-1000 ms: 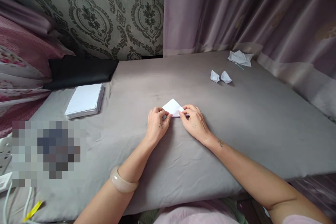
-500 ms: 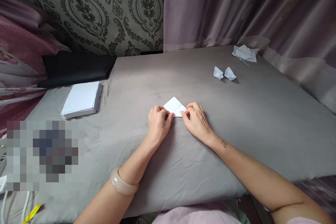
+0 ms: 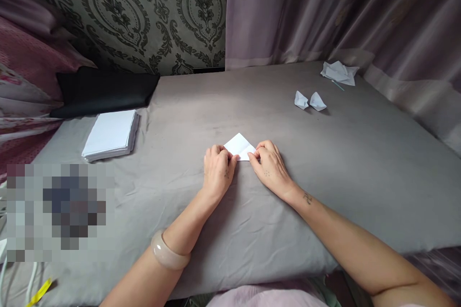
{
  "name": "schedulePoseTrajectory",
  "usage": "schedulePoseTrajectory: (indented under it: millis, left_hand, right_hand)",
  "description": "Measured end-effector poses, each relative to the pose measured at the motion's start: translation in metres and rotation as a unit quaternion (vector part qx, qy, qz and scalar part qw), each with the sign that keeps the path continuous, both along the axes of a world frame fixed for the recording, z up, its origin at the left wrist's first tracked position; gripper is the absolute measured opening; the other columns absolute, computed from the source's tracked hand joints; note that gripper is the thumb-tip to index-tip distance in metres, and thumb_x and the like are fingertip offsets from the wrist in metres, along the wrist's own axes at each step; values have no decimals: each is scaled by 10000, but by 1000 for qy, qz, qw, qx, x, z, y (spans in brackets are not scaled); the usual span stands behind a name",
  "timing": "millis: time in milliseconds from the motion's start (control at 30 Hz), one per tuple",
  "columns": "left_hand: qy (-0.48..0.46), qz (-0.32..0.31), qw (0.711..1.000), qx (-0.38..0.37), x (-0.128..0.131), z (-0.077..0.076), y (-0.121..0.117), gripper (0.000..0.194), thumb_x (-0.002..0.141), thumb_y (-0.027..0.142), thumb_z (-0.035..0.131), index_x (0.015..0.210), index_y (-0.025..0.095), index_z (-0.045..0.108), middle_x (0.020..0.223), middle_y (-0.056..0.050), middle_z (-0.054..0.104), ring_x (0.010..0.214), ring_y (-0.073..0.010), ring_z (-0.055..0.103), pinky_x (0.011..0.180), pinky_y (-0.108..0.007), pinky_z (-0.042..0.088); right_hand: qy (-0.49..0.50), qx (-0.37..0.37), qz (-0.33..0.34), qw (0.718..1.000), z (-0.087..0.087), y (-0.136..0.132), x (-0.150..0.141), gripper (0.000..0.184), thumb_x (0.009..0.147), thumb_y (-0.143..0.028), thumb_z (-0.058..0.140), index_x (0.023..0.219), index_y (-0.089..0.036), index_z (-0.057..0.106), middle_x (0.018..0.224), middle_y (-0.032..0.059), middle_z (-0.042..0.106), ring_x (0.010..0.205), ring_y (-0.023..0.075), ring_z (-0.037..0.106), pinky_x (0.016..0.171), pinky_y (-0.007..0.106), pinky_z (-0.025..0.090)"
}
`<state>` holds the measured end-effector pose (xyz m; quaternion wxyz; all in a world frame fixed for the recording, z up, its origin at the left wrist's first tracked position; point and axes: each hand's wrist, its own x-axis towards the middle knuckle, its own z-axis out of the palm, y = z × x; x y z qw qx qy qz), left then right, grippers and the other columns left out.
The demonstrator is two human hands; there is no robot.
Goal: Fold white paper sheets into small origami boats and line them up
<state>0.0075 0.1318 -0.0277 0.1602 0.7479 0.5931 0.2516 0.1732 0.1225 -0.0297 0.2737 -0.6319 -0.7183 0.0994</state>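
Observation:
A folded sheet of white paper (image 3: 240, 146) lies on the cloth-covered table with one corner pointing away from me and a straight folded edge toward me. My left hand (image 3: 218, 168) pinches its left end, thumb near the front edge and fingers curled behind. At the right end, my right hand (image 3: 269, 165) grips the paper between thumb and fingers. Both side corners are hidden by my hands.
Two small folded paper shapes (image 3: 317, 101) stand at the right rear. Behind them lie a white paper pile (image 3: 339, 73) and a thin greenish stick (image 3: 337, 86). A paper stack (image 3: 110, 134) sits left, before a black sheet (image 3: 108, 91). Cables and a yellow strip (image 3: 39, 292) lie lower left.
The view has shifted slightly. My right hand has moved a little outward along the paper, uncovering more of its front edge; both hands keep their grip.

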Motion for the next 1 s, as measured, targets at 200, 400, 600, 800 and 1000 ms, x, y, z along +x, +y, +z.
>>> schedulePoseTrajectory:
  millis: [200, 400, 600, 800, 1000]
  left_hand:
    - [21, -10, 1000, 20, 0, 1, -2, 205, 914, 314, 507, 778, 180, 583, 992, -101, 566, 869, -233, 479, 775, -396, 450]
    - [39, -13, 999, 24, 1, 2, -2, 223, 928, 316, 481, 786, 173, 576, 1012, -116, 565, 860, -236, 470, 774, -402, 448]
    - [36, -6, 999, 12, 0, 0, 0, 223, 919, 328, 500, 765, 178, 562, 1008, -110, 565, 870, -239, 472, 786, -393, 441]
    - [69, -13, 998, 7, 0, 4, 0, 138, 923, 298, 479, 939, 182, 552, 1030, -114, 547, 877, -246, 470, 756, -386, 431]
    - [144, -216, 964, 52, -2, 10, 3, 278, 937, 101, 341, 979, 188, 601, 1045, -78, 614, 965, -212, 524, 847, -331, 450]
  right_hand:
    - [-7, 5, 0, 1000, -1, 1, 0, 219, 902, -289, 505, 703, -201, 529, 895, 99, 564, 862, 231, 553, 812, 369, 467]
    - [-28, 10, 2, 1000, -2, 2, 0, 220, 909, -288, 489, 713, -199, 533, 890, 108, 563, 854, 239, 546, 797, 375, 466]
    - [-34, -4, 3, 999, -2, 3, -1, 213, 907, -284, 492, 717, -195, 528, 896, 113, 560, 863, 242, 544, 804, 372, 460]
    - [-41, 6, -4, 999, -2, 2, 0, 140, 893, -269, 531, 775, -196, 523, 873, 94, 542, 835, 234, 535, 770, 355, 458]
    - [-126, 40, 38, 990, 7, -6, -11, 102, 909, -151, 497, 937, -194, 587, 1027, 104, 578, 920, 238, 519, 796, 351, 445]
